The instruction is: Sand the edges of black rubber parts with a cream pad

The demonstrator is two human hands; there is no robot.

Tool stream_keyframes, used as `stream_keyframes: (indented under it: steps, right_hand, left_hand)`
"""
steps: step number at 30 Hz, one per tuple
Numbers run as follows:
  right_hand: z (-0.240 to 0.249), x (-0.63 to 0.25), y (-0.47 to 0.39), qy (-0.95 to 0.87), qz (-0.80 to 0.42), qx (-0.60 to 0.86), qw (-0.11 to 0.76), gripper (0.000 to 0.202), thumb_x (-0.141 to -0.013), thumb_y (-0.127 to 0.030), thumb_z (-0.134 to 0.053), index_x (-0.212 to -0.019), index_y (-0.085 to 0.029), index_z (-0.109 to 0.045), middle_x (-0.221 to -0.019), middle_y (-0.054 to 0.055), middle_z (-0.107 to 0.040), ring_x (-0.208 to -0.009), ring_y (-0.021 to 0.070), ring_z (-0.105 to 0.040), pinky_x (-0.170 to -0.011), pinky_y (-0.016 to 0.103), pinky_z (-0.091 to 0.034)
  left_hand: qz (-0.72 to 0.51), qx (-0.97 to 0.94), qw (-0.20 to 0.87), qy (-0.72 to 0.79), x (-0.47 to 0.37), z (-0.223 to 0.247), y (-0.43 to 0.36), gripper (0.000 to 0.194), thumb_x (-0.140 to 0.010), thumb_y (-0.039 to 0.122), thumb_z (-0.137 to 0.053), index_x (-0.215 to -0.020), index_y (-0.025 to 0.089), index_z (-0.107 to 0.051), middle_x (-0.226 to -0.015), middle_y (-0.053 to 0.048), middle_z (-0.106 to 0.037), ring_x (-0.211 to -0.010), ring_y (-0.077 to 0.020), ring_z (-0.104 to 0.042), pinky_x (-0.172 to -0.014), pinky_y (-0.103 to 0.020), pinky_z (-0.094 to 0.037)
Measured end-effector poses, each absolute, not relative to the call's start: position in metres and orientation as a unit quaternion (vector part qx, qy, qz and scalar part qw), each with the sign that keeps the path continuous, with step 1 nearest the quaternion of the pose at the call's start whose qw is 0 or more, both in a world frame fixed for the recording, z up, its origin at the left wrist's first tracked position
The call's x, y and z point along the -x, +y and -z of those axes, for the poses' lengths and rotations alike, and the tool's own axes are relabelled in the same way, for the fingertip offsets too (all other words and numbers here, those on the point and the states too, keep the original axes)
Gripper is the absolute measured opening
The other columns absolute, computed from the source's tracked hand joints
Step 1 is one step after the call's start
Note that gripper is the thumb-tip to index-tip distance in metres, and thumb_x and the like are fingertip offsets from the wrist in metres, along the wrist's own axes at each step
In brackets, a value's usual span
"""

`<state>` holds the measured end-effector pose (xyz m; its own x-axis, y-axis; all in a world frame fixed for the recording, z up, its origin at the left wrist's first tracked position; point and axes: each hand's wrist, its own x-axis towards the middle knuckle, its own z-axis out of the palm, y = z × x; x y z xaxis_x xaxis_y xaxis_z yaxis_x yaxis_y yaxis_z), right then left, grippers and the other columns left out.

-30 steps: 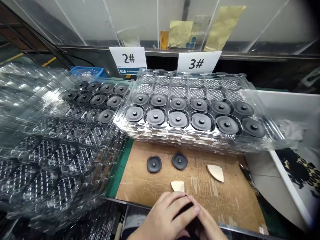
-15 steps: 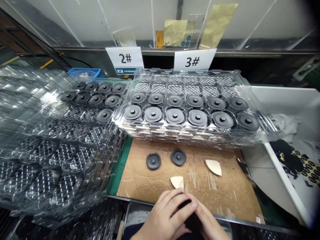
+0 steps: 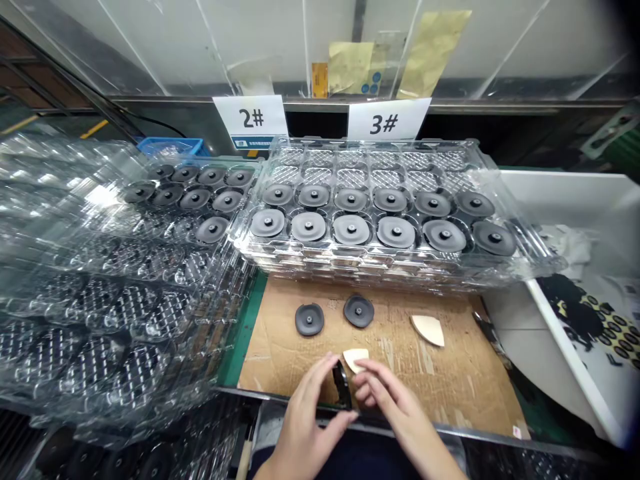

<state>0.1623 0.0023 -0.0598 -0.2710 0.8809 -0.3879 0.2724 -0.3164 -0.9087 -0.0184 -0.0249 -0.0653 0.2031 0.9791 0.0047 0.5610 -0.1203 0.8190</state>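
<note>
At the front edge of the cardboard, my left hand (image 3: 307,423) grips a black rounded disc (image 3: 343,385) between thumb and fingers, turned edge-on to me. My right hand (image 3: 395,407) is just to the right of it, fingers loosely bent and apart, with nothing seen in them. Just beyond the hands lies a pale wedge-shaped piece (image 3: 355,359). Two more black discs, a left one (image 3: 309,320) and a right one (image 3: 359,311), rest flat on the cardboard with their centre studs up. A second pale wedge (image 3: 428,330) is farther right.
Behind the cardboard (image 3: 400,400) stands a stack of clear trays (image 3: 370,263), the top one holding two rows of discs. More clear trays (image 3: 115,320) fill the left. On the right is a white bin (image 3: 570,360) with black ring stickers (image 3: 615,330). Signs stand behind.
My hands were together around the dark piece. Now they are apart, the right one drawn off to the right, and the disc shows edge-on in my left hand.
</note>
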Motion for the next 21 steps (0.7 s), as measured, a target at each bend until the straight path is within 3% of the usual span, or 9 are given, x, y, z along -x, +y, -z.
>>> stream_keyframes:
  steps: [5, 11, 15, 21]
  right_hand:
    - [0.076, -0.171, 0.038, -0.597, -0.432, 0.626, 0.256, 0.044, -0.084, -0.038, -0.045, -0.121, -0.015, -0.045, -0.116, 0.014, -0.05, -0.084, 0.0198, -0.058, -0.082, 0.039, -0.047]
    - [0.083, -0.16, 0.068, -0.647, -0.333, 0.655, 0.202, 0.07, -0.076, -0.037, -0.056, -0.136, -0.016, -0.027, -0.14, 0.015, -0.026, -0.116, 0.0318, -0.042, -0.093, 0.047, -0.039]
    - [0.083, -0.149, 0.074, -0.656, -0.284, 0.678, 0.17, 0.063, -0.079, -0.039, -0.053, -0.134, -0.018, -0.031, -0.14, 0.015, -0.027, -0.119, 0.0368, -0.04, -0.09, 0.052, -0.04]
    - [0.084, -0.151, 0.075, -0.67, -0.247, 0.684, 0.15, 0.05, -0.08, -0.042, -0.052, -0.126, -0.023, -0.042, -0.139, 0.011, -0.032, -0.114, 0.0328, -0.047, -0.085, 0.046, -0.046]
  left_hand:
    - [-0.299, -0.602, 0.403, 0.621, 0.026, 0.081, -0.017, 0.06, -0.077, 0.023, -0.058, -0.129, 0.025, -0.029, -0.13, -0.012, -0.049, -0.121, -0.0253, -0.045, -0.099, -0.047, -0.039]
    - [-0.305, -0.6, 0.417, 0.611, 0.018, 0.082, 0.0, 0.062, -0.073, 0.021, -0.062, -0.129, 0.026, -0.035, -0.133, -0.01, -0.047, -0.123, -0.0266, -0.042, -0.101, -0.049, -0.036]
    - [-0.314, -0.592, 0.427, 0.607, 0.013, 0.08, 0.007, 0.059, -0.073, 0.022, -0.062, -0.127, 0.025, -0.039, -0.136, -0.01, -0.044, -0.128, -0.0267, -0.035, -0.104, -0.049, -0.03]
    - [-0.336, -0.56, 0.449, 0.61, 0.019, 0.086, 0.011, 0.056, -0.075, 0.027, -0.06, -0.127, 0.026, -0.039, -0.139, -0.009, -0.04, -0.128, -0.027, -0.034, -0.105, -0.049, -0.028]
